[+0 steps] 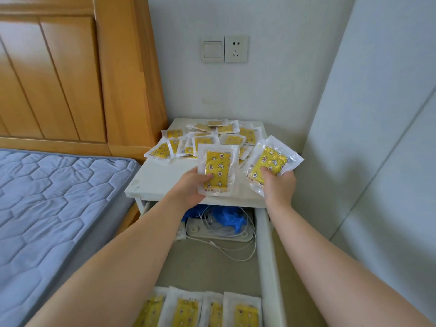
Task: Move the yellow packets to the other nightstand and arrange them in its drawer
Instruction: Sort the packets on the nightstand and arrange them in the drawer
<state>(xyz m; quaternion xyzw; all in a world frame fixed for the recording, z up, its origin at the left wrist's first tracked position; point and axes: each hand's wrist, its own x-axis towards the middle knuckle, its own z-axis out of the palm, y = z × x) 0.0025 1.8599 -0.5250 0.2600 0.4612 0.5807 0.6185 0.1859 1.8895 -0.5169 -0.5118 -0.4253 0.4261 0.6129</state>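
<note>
- The left hand (192,185) is clamped on one yellow packet (217,169), with the thumb across its face and the fingers behind. The packet stands upright just beyond the knuckles.
- The right hand (280,185) pinches a second packet (269,162), which tilts to the right. I cannot tell whether more are stacked behind it.
- Beyond both hands, the loose pile (207,138) of yellow packets covers the far part of the nightstand (158,178).
- Below the wrists, the open drawer (265,244) holds a neat row of packets (212,310) at the end nearest the person.
- Risk: the wrappers look slick, so one could slip from the grip and fall among the white cables (236,234) and blue plastic (230,215) directly beneath the hands.
- Risk: packets at the pile's left edge overhang the top, and a careless reach could knock them off towards the bed (59,197).
- Risk: a packet dropped in rather than placed could upset the row.
</note>
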